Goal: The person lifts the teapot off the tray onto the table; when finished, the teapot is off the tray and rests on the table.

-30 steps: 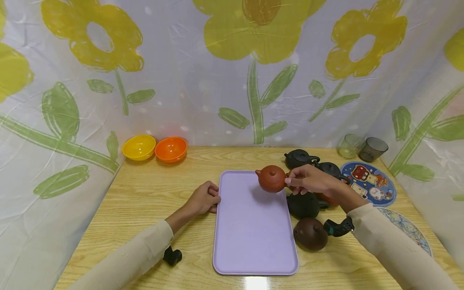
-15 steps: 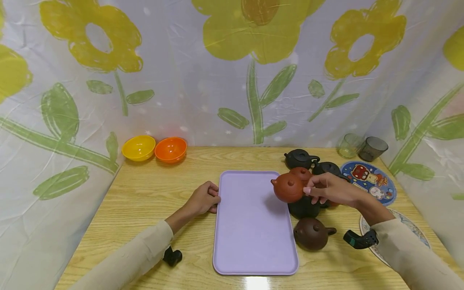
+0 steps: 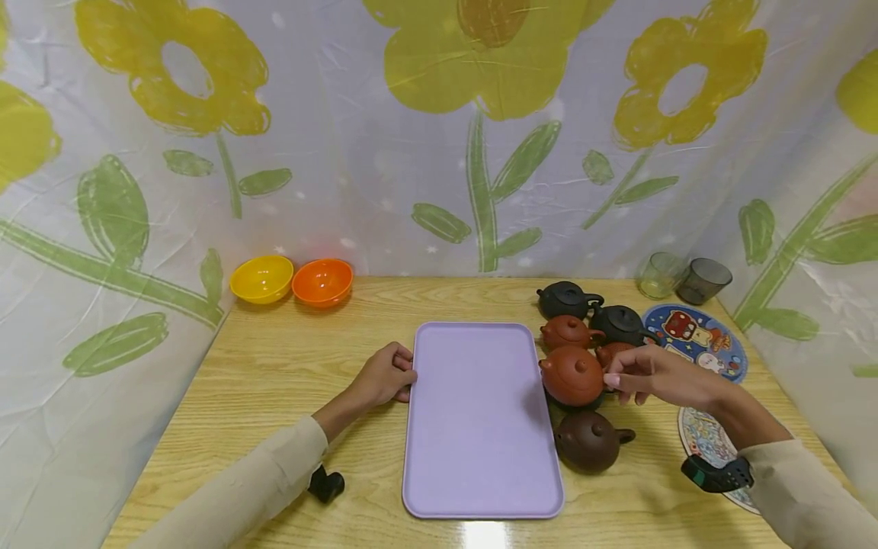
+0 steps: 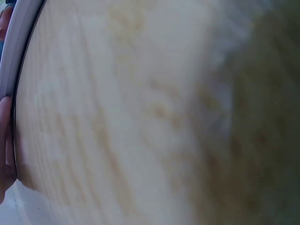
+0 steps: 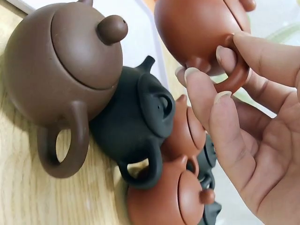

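Observation:
By its handle, my right hand [image 3: 661,375] pinches a reddish-brown clay teapot [image 3: 571,377], which hangs in the air just right of the lilac tray [image 3: 480,435]. Below it, a dark green-black teapot [image 5: 124,110] is mostly hidden in the head view. A dark brown teapot [image 3: 588,444] stands nearer, against the tray's right side. Two smaller red teapots [image 3: 569,332] and two black teapots [image 3: 620,325] stand behind. My left hand [image 3: 382,376] grips the tray's left rim, thumb at the edge; the left wrist view is mostly blurred, with fingers at its left border.
A yellow bowl [image 3: 262,280] and an orange bowl [image 3: 323,284] stand at the back left. At the back right are a greenish glass [image 3: 660,276] and a grey glass [image 3: 704,280]. A blue cartoon mat [image 3: 727,343] and a patterned round mat [image 3: 706,436] lie on the right.
My right hand has carried the red teapot rightward and toward me, from over the tray to above the dark teapot beside it. The left hand stays at the tray's rim.

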`<state>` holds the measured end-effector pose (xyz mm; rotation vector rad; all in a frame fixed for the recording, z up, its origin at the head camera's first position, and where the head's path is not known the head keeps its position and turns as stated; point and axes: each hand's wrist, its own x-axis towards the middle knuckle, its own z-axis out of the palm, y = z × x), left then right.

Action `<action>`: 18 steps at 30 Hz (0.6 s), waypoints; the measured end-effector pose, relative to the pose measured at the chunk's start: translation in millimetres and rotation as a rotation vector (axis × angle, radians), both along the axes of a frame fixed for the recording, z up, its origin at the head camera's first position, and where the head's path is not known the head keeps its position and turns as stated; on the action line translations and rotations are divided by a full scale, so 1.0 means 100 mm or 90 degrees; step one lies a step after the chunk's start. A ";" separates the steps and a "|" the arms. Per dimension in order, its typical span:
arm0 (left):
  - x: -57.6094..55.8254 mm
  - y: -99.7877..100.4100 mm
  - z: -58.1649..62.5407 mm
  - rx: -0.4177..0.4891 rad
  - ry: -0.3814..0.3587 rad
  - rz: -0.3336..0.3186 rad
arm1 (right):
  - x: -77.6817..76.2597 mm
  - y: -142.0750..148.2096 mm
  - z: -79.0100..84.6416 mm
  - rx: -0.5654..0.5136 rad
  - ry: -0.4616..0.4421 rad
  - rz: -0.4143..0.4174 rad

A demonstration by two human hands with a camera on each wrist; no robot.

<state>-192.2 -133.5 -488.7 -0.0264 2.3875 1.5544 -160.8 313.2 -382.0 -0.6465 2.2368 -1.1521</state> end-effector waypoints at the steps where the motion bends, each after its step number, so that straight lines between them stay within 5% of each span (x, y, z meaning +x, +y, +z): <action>1: 0.00 0.00 0.00 0.000 0.001 0.001 | 0.01 0.02 0.00 0.000 0.000 0.001; 18: 0.00 0.00 -0.01 0.000 0.007 0.002 | 0.12 0.54 -0.17 -0.049 -0.062 0.044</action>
